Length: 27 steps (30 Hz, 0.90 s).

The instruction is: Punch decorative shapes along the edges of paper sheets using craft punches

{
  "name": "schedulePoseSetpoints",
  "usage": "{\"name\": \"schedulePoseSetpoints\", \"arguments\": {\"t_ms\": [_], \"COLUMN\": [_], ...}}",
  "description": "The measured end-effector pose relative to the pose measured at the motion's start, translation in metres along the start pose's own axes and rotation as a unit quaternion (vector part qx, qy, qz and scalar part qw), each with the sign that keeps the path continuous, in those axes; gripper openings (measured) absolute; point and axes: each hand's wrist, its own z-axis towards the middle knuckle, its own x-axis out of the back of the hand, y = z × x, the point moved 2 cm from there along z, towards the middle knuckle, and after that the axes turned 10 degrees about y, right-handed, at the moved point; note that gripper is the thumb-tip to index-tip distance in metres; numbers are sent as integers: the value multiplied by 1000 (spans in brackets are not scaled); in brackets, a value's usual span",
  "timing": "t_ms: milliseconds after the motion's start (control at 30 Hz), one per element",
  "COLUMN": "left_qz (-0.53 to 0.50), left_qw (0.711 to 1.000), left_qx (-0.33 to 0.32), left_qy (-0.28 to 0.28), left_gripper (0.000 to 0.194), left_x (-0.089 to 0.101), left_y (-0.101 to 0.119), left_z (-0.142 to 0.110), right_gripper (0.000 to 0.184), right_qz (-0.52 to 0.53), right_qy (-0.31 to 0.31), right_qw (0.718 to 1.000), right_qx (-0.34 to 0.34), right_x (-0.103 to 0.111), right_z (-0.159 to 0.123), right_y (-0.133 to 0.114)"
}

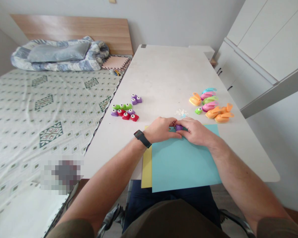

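A small purple paper punch (179, 127) sits on the far edge of a light blue paper sheet (183, 162), which lies over a yellow sheet (146, 168). My left hand (161, 129) and my right hand (195, 131) meet around the punch, fingers curled and pressed on it. A black watch (142, 138) is on my left wrist. Small white paper bits (181, 112) lie just beyond my hands.
The white table (164, 76) holds a cluster of small green, purple and red punches (126, 109) at left and several larger orange, pink, green and blue lever punches (212, 105) at right. A bed (39, 109) stands on the left, white cabinets (258, 46) on the right.
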Motion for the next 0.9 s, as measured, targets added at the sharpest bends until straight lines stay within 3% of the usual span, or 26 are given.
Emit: {"name": "schedulePoseSetpoints", "arguments": {"t_ms": [733, 900], "left_qz": [-2, 3], "left_qw": [1000, 1000], "left_qx": [7, 9], "left_qy": [-1, 6], "left_gripper": [49, 41], "left_x": [-1, -2], "left_y": [-3, -4], "left_z": [-1, -1], "right_gripper": [27, 26], "right_qz": [-1, 0], "right_qy": [-3, -1], "right_qw": [1000, 1000], "right_qx": [-9, -3], "right_x": [-1, 1], "right_z": [1, 1], "right_y": [0, -1]}}
